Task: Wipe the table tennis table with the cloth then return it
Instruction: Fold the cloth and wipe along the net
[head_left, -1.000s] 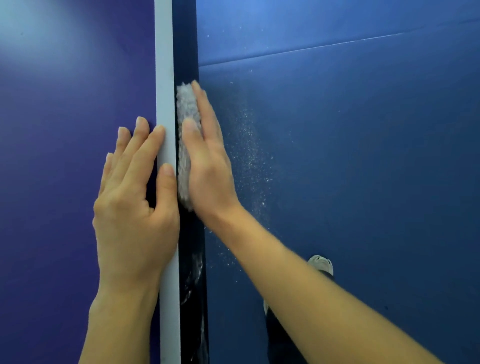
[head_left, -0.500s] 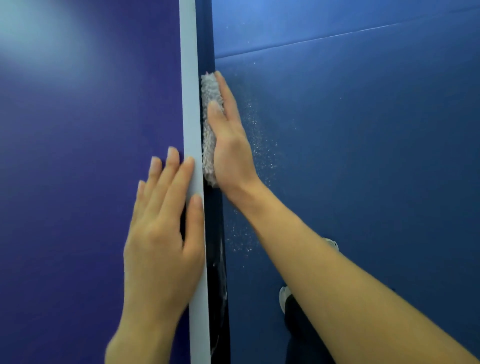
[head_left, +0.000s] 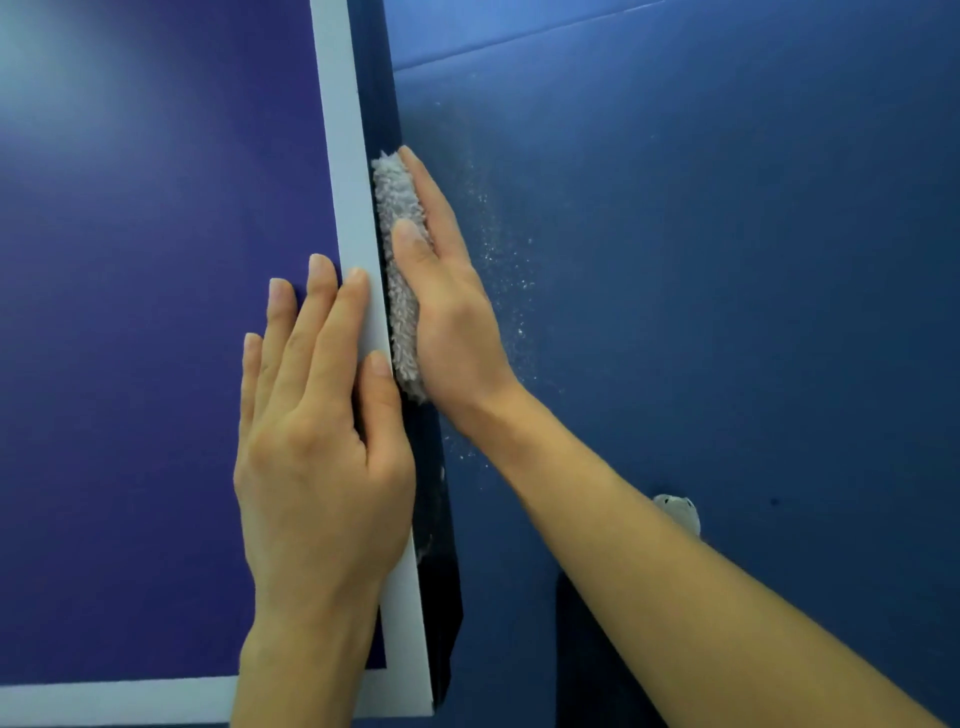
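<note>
The table tennis table has a dark blue top with a white border line; its near right corner shows at the bottom. A fluffy grey cloth lies along the table's vertical right side edge. My right hand presses it against that edge with straight fingers, the thumb lying on top of the cloth. My left hand rests flat on the tabletop, with index finger and thumb on the white line just behind the cloth.
Blue floor mats fill the right side, with pale dust specks scattered beside the table edge. The toe of a white shoe shows behind my right forearm. A dark leg stands below it.
The cloth and my right hand slid forward along the side edge, then back beside my left hand. The view shifted, and the table's near corner has come into sight.
</note>
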